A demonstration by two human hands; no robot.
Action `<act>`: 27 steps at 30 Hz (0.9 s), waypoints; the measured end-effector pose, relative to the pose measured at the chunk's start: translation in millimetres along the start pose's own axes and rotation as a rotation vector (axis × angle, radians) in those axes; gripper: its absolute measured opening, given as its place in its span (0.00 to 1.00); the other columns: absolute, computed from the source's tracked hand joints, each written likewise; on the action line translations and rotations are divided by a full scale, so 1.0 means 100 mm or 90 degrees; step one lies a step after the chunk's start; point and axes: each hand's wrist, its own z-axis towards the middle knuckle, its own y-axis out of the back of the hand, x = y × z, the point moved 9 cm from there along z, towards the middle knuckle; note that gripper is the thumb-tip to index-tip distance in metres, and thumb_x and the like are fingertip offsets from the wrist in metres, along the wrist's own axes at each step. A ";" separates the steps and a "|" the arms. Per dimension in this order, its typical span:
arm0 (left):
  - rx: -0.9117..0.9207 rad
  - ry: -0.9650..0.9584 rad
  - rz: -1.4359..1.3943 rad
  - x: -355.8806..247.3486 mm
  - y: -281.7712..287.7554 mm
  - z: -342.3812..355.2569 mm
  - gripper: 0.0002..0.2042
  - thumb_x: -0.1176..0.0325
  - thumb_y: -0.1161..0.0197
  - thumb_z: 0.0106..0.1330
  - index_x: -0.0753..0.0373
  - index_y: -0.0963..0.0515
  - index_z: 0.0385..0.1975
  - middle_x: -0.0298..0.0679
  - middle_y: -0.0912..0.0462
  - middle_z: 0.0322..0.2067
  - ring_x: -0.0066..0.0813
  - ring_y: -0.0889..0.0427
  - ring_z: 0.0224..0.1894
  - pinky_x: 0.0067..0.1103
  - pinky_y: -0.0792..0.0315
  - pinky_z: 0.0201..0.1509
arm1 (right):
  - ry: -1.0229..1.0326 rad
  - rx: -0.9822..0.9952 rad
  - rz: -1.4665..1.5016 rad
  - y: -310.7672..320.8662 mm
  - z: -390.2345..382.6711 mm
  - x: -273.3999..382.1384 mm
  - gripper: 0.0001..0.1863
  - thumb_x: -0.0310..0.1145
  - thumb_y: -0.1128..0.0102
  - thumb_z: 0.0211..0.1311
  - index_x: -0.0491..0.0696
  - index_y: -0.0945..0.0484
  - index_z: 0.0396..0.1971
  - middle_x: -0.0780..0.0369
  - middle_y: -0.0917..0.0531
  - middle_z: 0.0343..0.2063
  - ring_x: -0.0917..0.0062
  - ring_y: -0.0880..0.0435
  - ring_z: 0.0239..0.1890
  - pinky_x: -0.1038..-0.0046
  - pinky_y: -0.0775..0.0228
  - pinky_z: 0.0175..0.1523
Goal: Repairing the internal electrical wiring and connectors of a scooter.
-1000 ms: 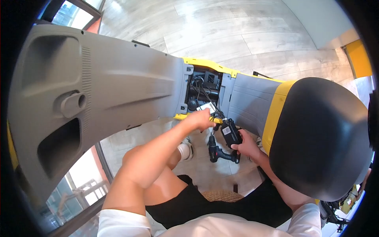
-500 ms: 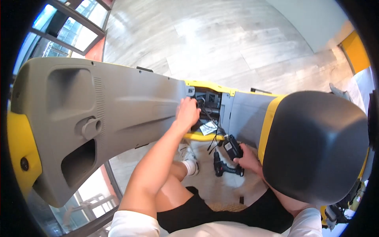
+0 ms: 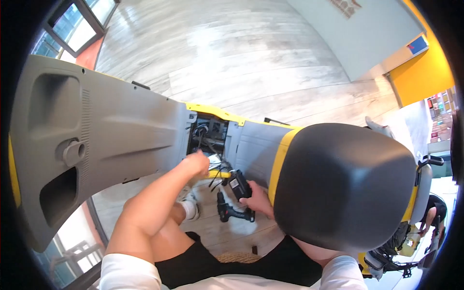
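My left hand (image 3: 197, 164) is at the front edge of an opening (image 3: 207, 132) full of black cables in a grey-and-yellow scooter body (image 3: 128, 116), beside a white label or card (image 3: 214, 160); its fingers are blurred and partly hidden. My right hand (image 3: 257, 197) grips a black rectangular module (image 3: 239, 184) with cables attached, below the grey panel right of the opening. A black cordless drill (image 3: 233, 212) lies on the floor beneath the module. A large dark seat (image 3: 344, 186) covers part of my right forearm.
Pale plank floor (image 3: 203, 43) surrounds the scooter body. Framed glass (image 3: 75, 25) is at upper left, a grey partition (image 3: 348, 38) and yellow panel (image 3: 415, 77) at upper right. Another person's arm (image 3: 427, 217) shows at far right among dark parts. My legs and foot are below.
The view has shifted, moving the scene leftward in the picture. My left hand moved to the opening's left rim, then back down toward its front edge. My right hand still holds the module.
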 end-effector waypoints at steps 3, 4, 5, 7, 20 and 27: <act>-0.017 -0.091 -0.102 -0.28 -0.02 -0.06 0.23 0.53 0.33 0.60 0.66 0.20 0.47 0.52 0.15 0.46 0.49 0.16 0.49 0.37 0.22 0.54 | -0.011 -0.020 -0.005 0.01 0.00 0.00 0.38 0.35 0.23 0.42 0.44 0.28 0.57 0.51 0.18 0.46 0.59 0.19 0.52 0.63 0.28 0.58; -0.057 -0.098 -0.104 -0.32 0.03 -0.10 0.25 0.53 0.33 0.61 0.66 0.22 0.50 0.53 0.16 0.46 0.50 0.16 0.50 0.37 0.22 0.54 | -0.032 -0.029 -0.006 0.02 -0.02 -0.01 0.38 0.34 0.23 0.42 0.44 0.28 0.57 0.51 0.18 0.46 0.59 0.18 0.51 0.63 0.28 0.57; -0.050 -0.083 -0.094 -0.33 0.03 -0.13 0.27 0.53 0.33 0.62 0.69 0.25 0.51 0.55 0.16 0.46 0.50 0.17 0.51 0.38 0.23 0.55 | -0.001 -0.049 0.006 0.05 -0.03 0.05 0.38 0.34 0.23 0.42 0.44 0.28 0.57 0.51 0.18 0.46 0.59 0.18 0.51 0.63 0.28 0.57; -0.040 -0.069 -0.086 -0.35 0.04 -0.18 0.34 0.51 0.33 0.63 0.73 0.33 0.58 0.59 0.18 0.48 0.52 0.18 0.53 0.38 0.24 0.56 | 0.002 -0.021 -0.038 0.04 -0.04 0.08 0.38 0.35 0.23 0.42 0.44 0.28 0.57 0.51 0.18 0.46 0.58 0.18 0.52 0.63 0.28 0.57; -0.125 -0.210 -0.183 -0.68 0.14 -0.36 0.36 0.53 0.33 0.63 0.77 0.37 0.60 0.63 0.20 0.48 0.58 0.20 0.53 0.39 0.27 0.56 | 0.050 -0.012 -0.039 0.19 -0.21 0.22 0.38 0.40 0.24 0.43 0.47 0.27 0.58 0.51 0.17 0.42 0.59 0.17 0.47 0.61 0.28 0.53; -0.141 -0.293 -0.170 -0.95 0.16 -0.48 0.33 0.55 0.34 0.63 0.69 0.34 0.63 0.58 0.22 0.55 0.54 0.22 0.57 0.37 0.28 0.60 | 0.103 -0.047 -0.069 0.20 -0.28 0.31 0.36 0.40 0.24 0.42 0.47 0.26 0.56 0.51 0.17 0.39 0.59 0.17 0.45 0.61 0.28 0.52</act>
